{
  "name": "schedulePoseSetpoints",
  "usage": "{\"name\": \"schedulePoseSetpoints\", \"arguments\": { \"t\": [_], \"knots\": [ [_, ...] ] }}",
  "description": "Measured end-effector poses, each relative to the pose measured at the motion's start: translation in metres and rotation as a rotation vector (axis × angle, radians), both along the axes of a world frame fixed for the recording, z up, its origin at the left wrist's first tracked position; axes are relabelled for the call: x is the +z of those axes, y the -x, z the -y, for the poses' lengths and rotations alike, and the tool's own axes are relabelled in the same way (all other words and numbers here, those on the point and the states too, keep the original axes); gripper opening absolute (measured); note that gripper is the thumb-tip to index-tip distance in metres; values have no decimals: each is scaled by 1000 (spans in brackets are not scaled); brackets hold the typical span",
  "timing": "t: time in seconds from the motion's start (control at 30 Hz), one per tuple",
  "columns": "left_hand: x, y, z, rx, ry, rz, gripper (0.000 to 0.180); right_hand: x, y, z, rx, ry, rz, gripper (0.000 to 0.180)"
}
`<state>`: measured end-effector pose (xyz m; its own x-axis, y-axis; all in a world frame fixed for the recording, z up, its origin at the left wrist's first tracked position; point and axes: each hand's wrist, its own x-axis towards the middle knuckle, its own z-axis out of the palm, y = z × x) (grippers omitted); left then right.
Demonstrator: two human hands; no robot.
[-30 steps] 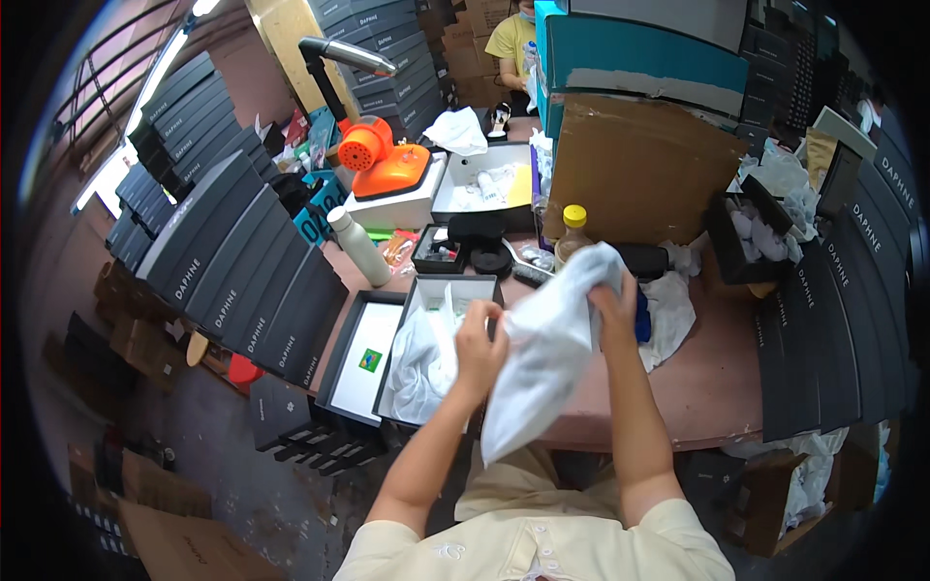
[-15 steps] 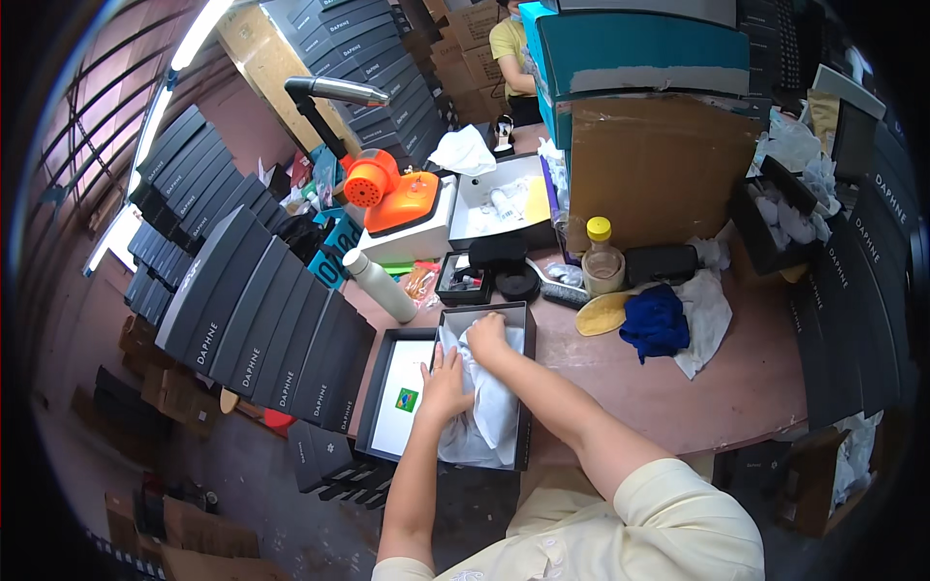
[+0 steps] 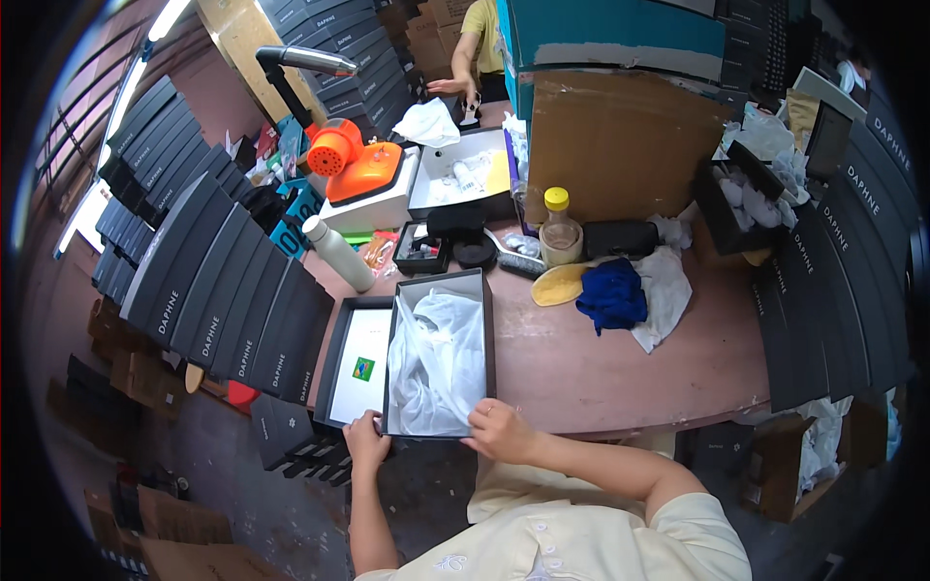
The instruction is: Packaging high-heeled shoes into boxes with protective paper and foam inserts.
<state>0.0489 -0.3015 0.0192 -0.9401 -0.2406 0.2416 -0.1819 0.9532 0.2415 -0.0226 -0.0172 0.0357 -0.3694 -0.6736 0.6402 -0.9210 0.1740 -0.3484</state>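
Note:
An open dark grey shoebox (image 3: pixel 488 334) lies at the table's near edge. White tissue paper (image 3: pixel 438 363) fills it, loosely folded over whatever is under it. On its left, partly overlapped by the box, is a lid (image 3: pixel 325 397) with a white inside and a small green sticker (image 3: pixel 363 369). My left hand (image 3: pixel 366 443) is closed at the near edge where lid and box meet; its fingertips are partly hidden. My right hand (image 3: pixel 499 430) grips the box's near right corner, thumb and fingers closed on the wall.
Stacked grey shoeboxes (image 3: pixel 218 290) flank the left, with more (image 3: pixel 833 281) at right. Behind stand a white bottle (image 3: pixel 337 254), an orange blower (image 3: pixel 354 165), a yellow-capped jar (image 3: pixel 560 237) and a brush (image 3: pixel 521 263). Blue cloth (image 3: pixel 612 293) lies right. Across the table a co-worker's hand (image 3: pixel 453 87) reaches in.
Both my hands have left the tissue paper and come down to the near edge of the box. The tissue now lies spread over the contents. My view has shifted; the co-worker's arm reaches forward.

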Motion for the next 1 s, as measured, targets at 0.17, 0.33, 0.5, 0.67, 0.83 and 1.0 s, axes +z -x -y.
{"name": "schedulePoseSetpoints", "arguments": {
  "t": [0.17,0.33,0.5,0.67,0.83,1.0],
  "knots": [
    [9,-13,-23,92,3,-380,21,14,-26,-75,-77,-94,104,18],
    [120,-41,-108,45,-1762,-1021,32,62,-52,-127,-535,149,272,47],
    [116,-45,-163,-28,-2398,-377,36,70,-21,-123,-314,811,1049,74],
    [76,-12,-145,-85,-529,-421,49,21,9,-114,-425,849,1522,59],
    [44,62,-89,-276,-1583,-73,60,1,32,-52,-665,640,1085,55],
    [37,102,-93,-179,-1152,119,38,-1,65,-37,-761,507,848,65]
  ]
}}
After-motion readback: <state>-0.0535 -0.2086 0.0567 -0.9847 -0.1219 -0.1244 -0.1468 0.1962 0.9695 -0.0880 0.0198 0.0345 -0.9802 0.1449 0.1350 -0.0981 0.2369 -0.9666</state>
